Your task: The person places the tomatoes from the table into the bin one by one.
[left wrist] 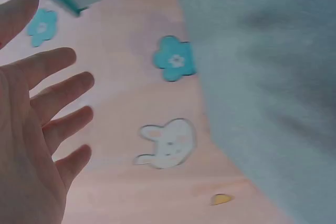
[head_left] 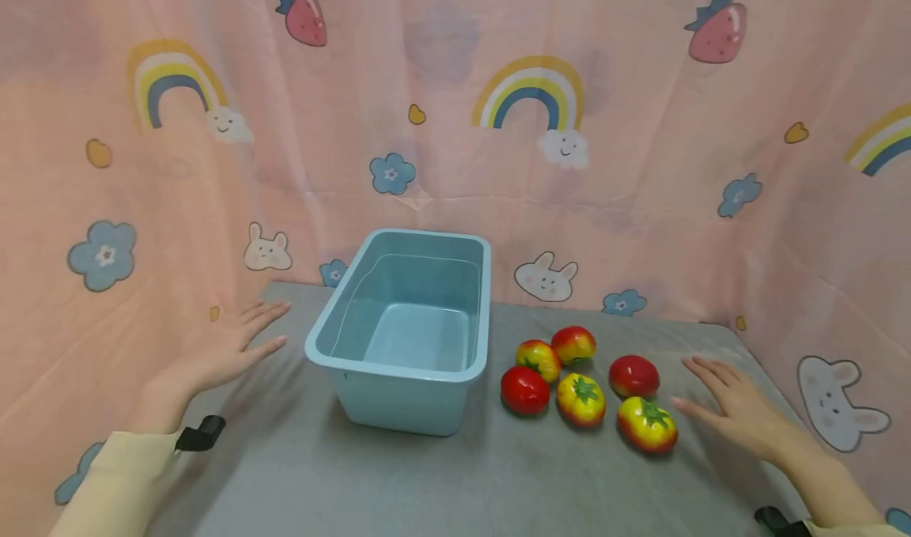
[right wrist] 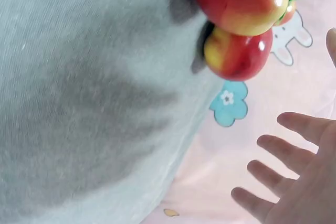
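Hovering left of tub, left grip released; right grip likewise empty beside six fruits, clustered on counter right of tub, seemingly for easy reach; tub sits mouth up, likely for access.

Soft light, diffuse shadows, glints on fruit

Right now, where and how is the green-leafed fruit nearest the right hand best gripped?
Probably across the left and right sides of the green-leafed fruit, the right hand coming from above and the right. Its rounded body has no handle, its leaves face up, and nothing lies between it and that hand, while a red fruit sits close behind.
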`<state>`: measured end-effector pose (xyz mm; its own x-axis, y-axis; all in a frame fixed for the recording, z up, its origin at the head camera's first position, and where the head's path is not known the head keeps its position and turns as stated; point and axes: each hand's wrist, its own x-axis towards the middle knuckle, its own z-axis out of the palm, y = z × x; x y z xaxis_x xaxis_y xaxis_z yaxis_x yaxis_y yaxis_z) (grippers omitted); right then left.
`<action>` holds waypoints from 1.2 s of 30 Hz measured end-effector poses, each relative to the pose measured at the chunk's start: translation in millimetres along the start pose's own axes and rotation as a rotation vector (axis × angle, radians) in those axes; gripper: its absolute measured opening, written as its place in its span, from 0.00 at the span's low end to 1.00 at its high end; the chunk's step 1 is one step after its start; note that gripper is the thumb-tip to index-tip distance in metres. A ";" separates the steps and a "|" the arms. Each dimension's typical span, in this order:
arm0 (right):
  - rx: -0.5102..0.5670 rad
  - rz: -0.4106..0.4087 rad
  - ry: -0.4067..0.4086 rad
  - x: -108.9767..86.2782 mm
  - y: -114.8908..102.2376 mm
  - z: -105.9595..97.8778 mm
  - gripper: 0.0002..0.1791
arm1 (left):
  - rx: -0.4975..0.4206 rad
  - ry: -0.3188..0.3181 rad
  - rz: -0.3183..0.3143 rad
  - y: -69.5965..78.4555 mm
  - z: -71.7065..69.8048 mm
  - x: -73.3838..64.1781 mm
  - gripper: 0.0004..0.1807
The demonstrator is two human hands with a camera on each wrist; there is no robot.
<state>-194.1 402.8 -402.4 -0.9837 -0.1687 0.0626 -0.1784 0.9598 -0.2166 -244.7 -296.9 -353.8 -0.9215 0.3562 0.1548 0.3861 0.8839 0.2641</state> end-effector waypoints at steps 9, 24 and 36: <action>0.072 0.005 0.033 -4.6 -20.2 -4.4 0.44 | -0.136 0.059 0.054 25.0 -23.1 -8.3 0.32; 0.196 -0.023 0.004 -9.9 -33.8 16.0 0.45 | -0.113 0.176 0.232 48.1 -28.4 -9.9 0.28; 0.268 -0.059 0.001 -12.6 -36.9 30.6 0.41 | -0.106 0.179 0.285 54.5 -23.2 -3.3 0.29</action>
<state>-175.8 362.7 -425.0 -0.9714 -0.2221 0.0841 -0.2355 0.8545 -0.4629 -219.7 -256.9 -317.7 -0.7578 0.5170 0.3982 0.6374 0.7171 0.2820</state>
